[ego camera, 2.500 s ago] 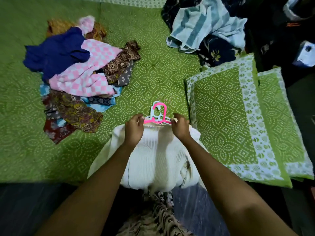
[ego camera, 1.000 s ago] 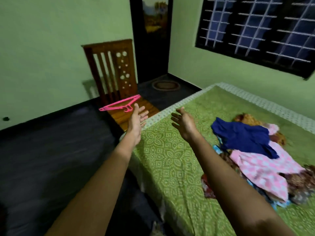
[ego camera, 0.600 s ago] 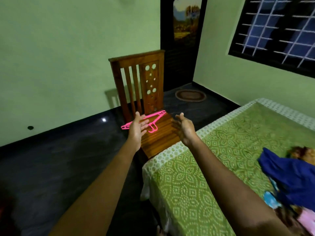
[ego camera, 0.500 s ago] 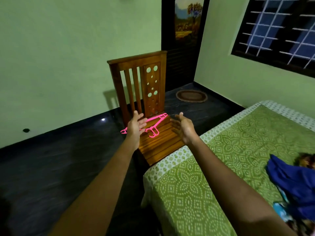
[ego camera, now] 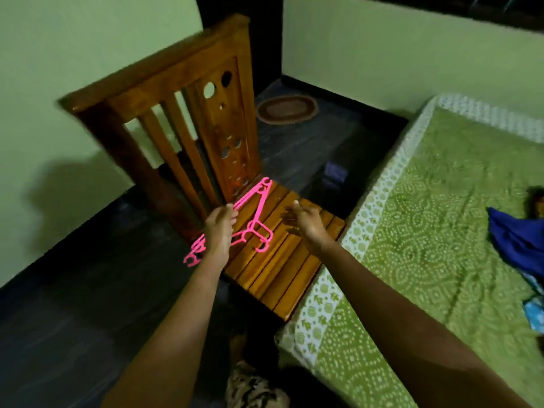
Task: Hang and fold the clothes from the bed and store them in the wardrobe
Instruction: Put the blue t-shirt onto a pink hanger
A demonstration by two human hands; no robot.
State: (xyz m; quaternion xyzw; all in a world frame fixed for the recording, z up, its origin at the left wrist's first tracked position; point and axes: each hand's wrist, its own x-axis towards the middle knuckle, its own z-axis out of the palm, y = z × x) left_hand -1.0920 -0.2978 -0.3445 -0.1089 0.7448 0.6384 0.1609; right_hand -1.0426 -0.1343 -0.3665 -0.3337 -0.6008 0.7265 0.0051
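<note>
Pink plastic hangers (ego camera: 259, 222) lie bunched on the slatted seat of a wooden chair (ego camera: 282, 260) beside the bed. My left hand (ego camera: 219, 231) is on top of them, its fingers curled over the long pink bar, and one hanger end sticks out past the seat to the left of my wrist. My right hand (ego camera: 306, 222) hovers over the seat just right of the hangers, fingers spread and holding nothing. A dark blue garment (ego camera: 518, 240) from the clothes pile shows at the right edge on the green bed (ego camera: 412, 231). No wardrobe is in view.
The chair's tall slatted back (ego camera: 176, 119) stands against the green wall. An oval brown mat (ego camera: 287, 110) lies on the dark floor by a dark doorway. The bed's white-patterned edge (ego camera: 347, 240) touches the chair seat. A light blue cloth (ego camera: 534, 307) peeks in at the right.
I turned from the white garment on the bed towards the chair. Both hands moved closer to the seat, and my left hand came down onto the pink hangers.
</note>
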